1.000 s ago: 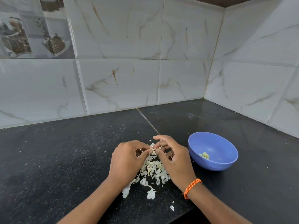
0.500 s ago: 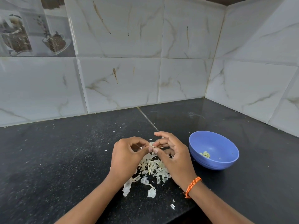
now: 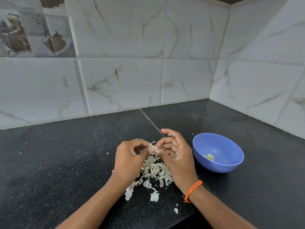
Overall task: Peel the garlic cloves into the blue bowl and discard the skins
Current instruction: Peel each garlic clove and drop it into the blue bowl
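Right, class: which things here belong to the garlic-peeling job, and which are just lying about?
Job:
- left hand and right hand, pinching a small papery garlic clove
- round blue plastic bowl holding peeled pale cloves
- heap of white garlic skins

Lying about:
- black speckled stone counter
- orange braided wristband
- marbled white wall tiles

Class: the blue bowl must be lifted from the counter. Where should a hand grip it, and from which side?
Probably pinch the blue bowl at its near-left rim, coming from above on the side nearest the right hand. It stands upright and open with sloping walls, and the few peeled cloves lie low inside, well below the rim.
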The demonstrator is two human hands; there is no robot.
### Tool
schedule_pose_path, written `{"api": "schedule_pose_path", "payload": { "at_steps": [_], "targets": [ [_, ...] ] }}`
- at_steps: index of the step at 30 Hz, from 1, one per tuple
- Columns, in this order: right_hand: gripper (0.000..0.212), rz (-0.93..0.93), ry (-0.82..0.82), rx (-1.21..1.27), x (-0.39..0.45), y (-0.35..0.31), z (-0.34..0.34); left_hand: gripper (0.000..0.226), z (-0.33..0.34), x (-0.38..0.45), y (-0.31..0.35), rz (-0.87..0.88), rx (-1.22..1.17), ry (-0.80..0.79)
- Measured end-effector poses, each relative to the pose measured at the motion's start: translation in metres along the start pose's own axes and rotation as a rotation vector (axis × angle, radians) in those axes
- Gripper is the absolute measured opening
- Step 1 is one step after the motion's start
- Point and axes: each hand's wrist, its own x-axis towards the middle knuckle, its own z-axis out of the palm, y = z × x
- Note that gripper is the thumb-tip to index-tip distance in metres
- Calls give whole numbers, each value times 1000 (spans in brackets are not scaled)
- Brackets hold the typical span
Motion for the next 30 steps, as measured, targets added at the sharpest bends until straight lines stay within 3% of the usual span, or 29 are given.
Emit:
{"api": "schedule_pose_path", "payload": {
  "at_steps": [14,20,25,30],
  "targets": [
    [73,-26,38,79,3,0,-3,21,1,0,-3,112,223,-51],
    [71,-38,42,18,4,2,-8,52,-5,0,4,93,414,44],
    [69,-41,24,-49,3,2,-10,14,-6,0,4,86,440,102],
    [66,-49,29,-56,2,4,-10,19,-4,0,7,92,334,87]
  ]
}}
